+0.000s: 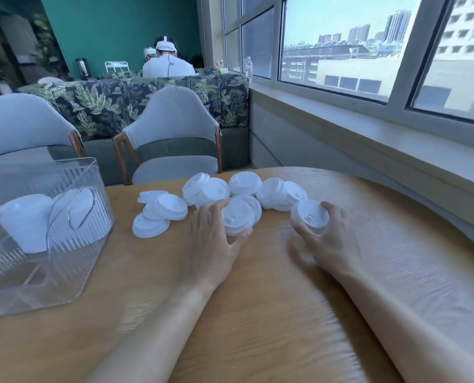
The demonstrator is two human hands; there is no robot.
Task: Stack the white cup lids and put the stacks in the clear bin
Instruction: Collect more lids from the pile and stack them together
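Several white cup lids lie scattered and overlapping across the far middle of the wooden table. My left hand grips a short stack of lids between thumb and fingers. My right hand holds another lid, thumb on its near edge and fingers curled over its far side. The clear bin stands at the left of the table with a stack of white lids inside it.
Two grey chairs face the table's far edge. A window sill runs along the right side. A person in white sits beyond a leaf-patterned sofa back. A small pile of lids lies between the bin and my left hand.
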